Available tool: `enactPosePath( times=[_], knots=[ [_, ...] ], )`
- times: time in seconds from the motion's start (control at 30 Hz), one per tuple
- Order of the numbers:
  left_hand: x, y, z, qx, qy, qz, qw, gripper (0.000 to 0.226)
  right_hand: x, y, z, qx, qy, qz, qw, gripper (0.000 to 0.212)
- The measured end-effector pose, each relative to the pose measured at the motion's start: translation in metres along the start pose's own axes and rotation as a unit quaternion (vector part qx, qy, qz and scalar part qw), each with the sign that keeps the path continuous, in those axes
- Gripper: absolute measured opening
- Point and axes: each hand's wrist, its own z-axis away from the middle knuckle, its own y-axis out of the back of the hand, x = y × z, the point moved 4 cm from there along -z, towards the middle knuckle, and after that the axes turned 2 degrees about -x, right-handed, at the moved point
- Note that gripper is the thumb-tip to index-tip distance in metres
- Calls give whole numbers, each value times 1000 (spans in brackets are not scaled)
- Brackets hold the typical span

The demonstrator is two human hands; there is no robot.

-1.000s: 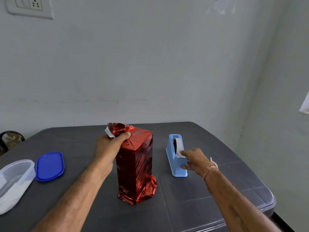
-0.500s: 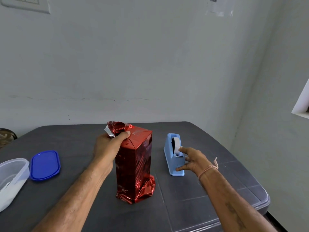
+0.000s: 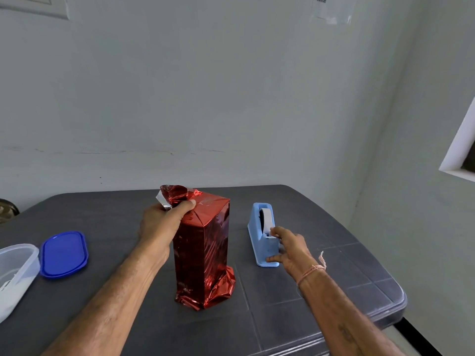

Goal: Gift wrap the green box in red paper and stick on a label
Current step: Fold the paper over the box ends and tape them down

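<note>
Box (image 3: 203,253), fully in red paper, stands upright mid-table (image 3: 308,291), bottom end crumpled. L hand (image 3: 159,224) grips the loose paper flap (image 3: 172,194) at top. Just beside, to the right: blue tape dispenser (image 3: 259,227). R hand (image 3: 293,249) has fingers stretched out, index tip on the tape, thumb vs. base. Far left: blue lid (image 3: 64,254) & clear tub (image 3: 15,273).

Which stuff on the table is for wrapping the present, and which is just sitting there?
For the wrapping: red-wrapped box, its top paper gripped by the left hand; light blue tape dispenser, touched by the right hand.
Just lying about: blue lid; clear plastic container.
</note>
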Motion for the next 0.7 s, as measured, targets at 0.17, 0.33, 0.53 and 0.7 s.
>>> enactPosePath(
  times=[0.17, 0.33, 0.53, 0.7],
  knots=[
    [0, 1, 1, -2, 4, 2, 1000, 26, 7, 3, -4, -1, 20, -6, 1000, 37],
    [3, 0, 3, 3, -1, 9, 1000, 19, 13, 5, -7, 9, 24, -7, 1000, 34],
    [5, 0, 5, 3, 3, 8, 1000, 18, 21, 8, -5, 11, 37, -6, 999, 19],
    [9, -1, 9, -3, 0, 18, 1000, 15, 33, 12, -6, 5, 44, -23, 999, 33]
  ],
)
